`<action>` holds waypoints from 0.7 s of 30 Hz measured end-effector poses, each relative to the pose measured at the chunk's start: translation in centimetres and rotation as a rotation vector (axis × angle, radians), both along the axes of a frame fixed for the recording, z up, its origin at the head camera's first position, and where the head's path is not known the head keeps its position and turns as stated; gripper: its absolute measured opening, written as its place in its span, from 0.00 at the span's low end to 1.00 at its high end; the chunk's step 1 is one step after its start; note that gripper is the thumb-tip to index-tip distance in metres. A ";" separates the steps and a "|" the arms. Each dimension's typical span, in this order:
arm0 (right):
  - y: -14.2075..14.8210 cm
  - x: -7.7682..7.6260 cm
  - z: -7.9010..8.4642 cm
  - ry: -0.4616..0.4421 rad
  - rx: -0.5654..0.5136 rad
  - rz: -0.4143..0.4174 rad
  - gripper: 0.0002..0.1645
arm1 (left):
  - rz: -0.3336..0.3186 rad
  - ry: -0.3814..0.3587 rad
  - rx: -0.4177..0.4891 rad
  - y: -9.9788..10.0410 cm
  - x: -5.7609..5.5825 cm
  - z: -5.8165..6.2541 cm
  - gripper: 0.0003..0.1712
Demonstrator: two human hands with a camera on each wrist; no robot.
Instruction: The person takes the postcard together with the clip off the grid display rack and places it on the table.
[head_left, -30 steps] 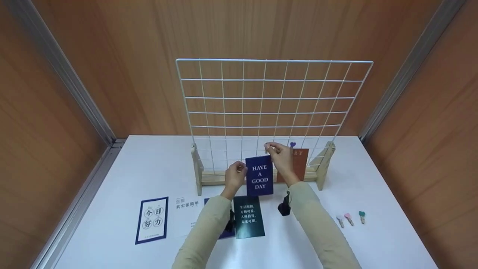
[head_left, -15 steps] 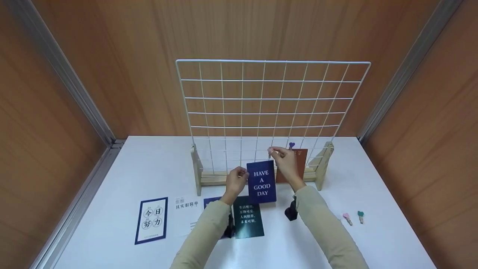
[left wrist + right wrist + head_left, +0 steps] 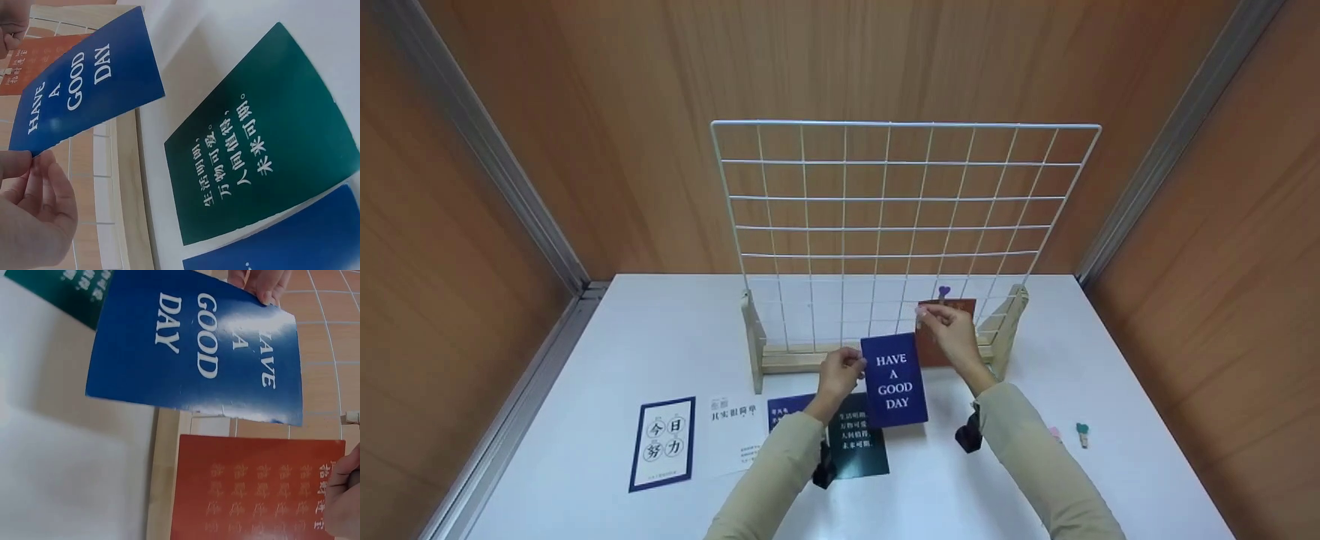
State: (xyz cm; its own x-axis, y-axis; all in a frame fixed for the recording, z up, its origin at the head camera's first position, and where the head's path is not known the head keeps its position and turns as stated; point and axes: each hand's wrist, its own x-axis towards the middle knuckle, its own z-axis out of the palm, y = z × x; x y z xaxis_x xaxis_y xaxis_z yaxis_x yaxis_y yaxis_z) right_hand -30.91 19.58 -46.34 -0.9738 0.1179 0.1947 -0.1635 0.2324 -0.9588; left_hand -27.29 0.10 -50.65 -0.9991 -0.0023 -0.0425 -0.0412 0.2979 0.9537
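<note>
Between thumb and fingers, my left hand (image 3: pixel 838 377) pinches the left edge of a blue card (image 3: pixel 895 381) reading "HAVE A GOOD DAY", raised in front of the wire grid (image 3: pixel 844 199). To the card's upper right, my right hand (image 3: pixel 956 343) pinches a small clothespin, whose wooden end (image 3: pixel 350 418) shows in the right wrist view. The clothespin is apart from the card. Behind my right hand, an orange-red card (image 3: pixel 253 486) hangs low on the grid, with a purple heart clothespin (image 3: pixel 944 292) at its top.
On the white table (image 3: pixel 675 322) lie a green card (image 3: pixel 259 140), a second blue card (image 3: pixel 789 406), a white card (image 3: pixel 733 431) and a blue-bordered card (image 3: pixel 662 444). A green heart clothespin (image 3: pixel 1083 435) lies at the right; a pink one (image 3: pixel 1055 433) is partly behind my sleeve.
Both hands have moved right and down in the head view, the blue card with them. The right hand has drawn farther from the card's top edge. The right sleeve now hides a pale clothespin.
</note>
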 end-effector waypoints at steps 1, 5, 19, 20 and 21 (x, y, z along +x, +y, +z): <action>0.3 0.1 0.0 -0.016 0.008 -0.007 0.15 | -0.006 -0.007 0.013 0.0 0.1 0.0 0.04; 1.4 0.4 -0.4 -0.059 0.007 -0.019 0.17 | -0.027 -0.030 0.065 0.3 0.3 -0.4 0.04; 4.7 2.0 -0.8 -0.193 0.011 0.005 0.27 | -0.040 -0.051 0.112 0.7 1.5 -1.4 0.06; 4.9 2.1 -0.9 -0.204 0.012 0.013 0.27 | -0.036 -0.060 0.112 0.8 1.6 -1.4 0.06; 5.2 2.2 -0.9 -0.212 0.013 0.023 0.27 | -0.033 -0.072 0.118 0.9 1.7 -1.5 0.07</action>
